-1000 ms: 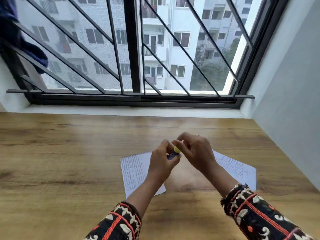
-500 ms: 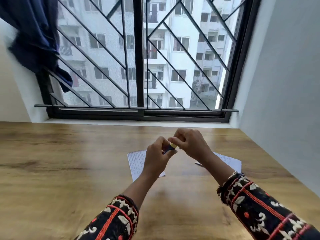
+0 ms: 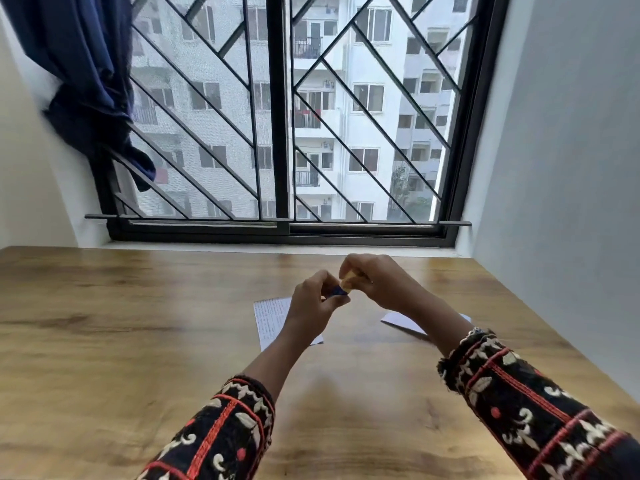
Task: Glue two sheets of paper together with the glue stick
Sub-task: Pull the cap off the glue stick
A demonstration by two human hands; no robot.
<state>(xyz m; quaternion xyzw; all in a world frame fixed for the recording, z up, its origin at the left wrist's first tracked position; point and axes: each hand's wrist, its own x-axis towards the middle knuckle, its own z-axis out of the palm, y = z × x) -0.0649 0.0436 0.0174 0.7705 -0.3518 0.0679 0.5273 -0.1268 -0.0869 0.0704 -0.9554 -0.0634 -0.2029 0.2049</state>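
Note:
My left hand (image 3: 317,301) grips the blue body of a small glue stick (image 3: 338,290), held above the wooden desk (image 3: 138,323). My right hand (image 3: 375,278) pinches its yellow cap (image 3: 346,281) at the top end. Both hands meet over the middle of the desk. A handwritten paper sheet (image 3: 272,318) lies flat below my left hand, partly hidden by my wrist. A second paper sheet (image 3: 403,322) lies to the right, mostly hidden under my right forearm.
A barred window (image 3: 284,133) runs along the desk's far edge. A dark blue curtain (image 3: 86,81) hangs at the upper left. A grey wall (image 3: 561,168) borders the desk on the right.
The camera has tilted upward, so the hands and sheets sit lower and farther in view. Both hands stay on the glue stick, raised slightly above the sheets.

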